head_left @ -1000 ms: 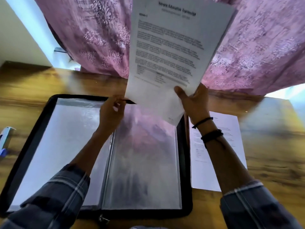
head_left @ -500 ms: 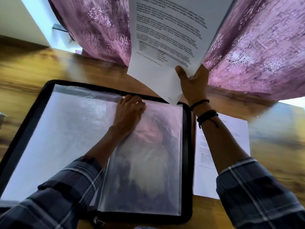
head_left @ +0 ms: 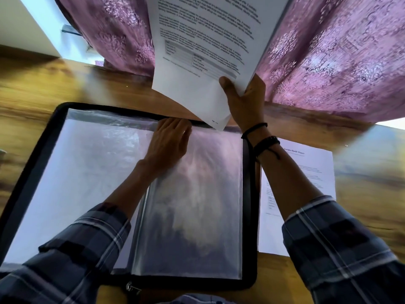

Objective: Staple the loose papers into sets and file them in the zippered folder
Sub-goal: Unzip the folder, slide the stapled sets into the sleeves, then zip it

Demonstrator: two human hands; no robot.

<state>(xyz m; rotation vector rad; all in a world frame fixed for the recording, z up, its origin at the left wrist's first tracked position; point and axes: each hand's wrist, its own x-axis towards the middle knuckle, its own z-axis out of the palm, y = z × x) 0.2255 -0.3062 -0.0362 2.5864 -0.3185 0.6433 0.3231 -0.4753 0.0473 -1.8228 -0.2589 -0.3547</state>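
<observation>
1. Wooden desk [head_left: 43,84]: carries everything below; a purple patterned curtain [head_left: 328,62] hangs behind its far edge.
2. Zippered folder [head_left: 197,283]: lies open and flat on the desk, black border all round, glossy clear sleeves [head_left: 197,216] showing on both halves.
3. Printed set of papers [head_left: 208,40]: held in the air above the folder's far edge, tilted, with 1 lower corner just over the rim.
4. Second printed set [head_left: 306,172]: lies flat on the desk, just beside the folder's right edge.
5. Right hand [head_left: 245,102]: fingers grasping the raised set at its lower edge, thumb on the printed face; dark wristbands [head_left: 263,141] on the wrist.
6. Left hand [head_left: 168,145]: fingers released and straight, pressing the top of the right-hand sleeve near the spine.
7. Zip pull [head_left: 131,287]: at the folder's near edge.
</observation>
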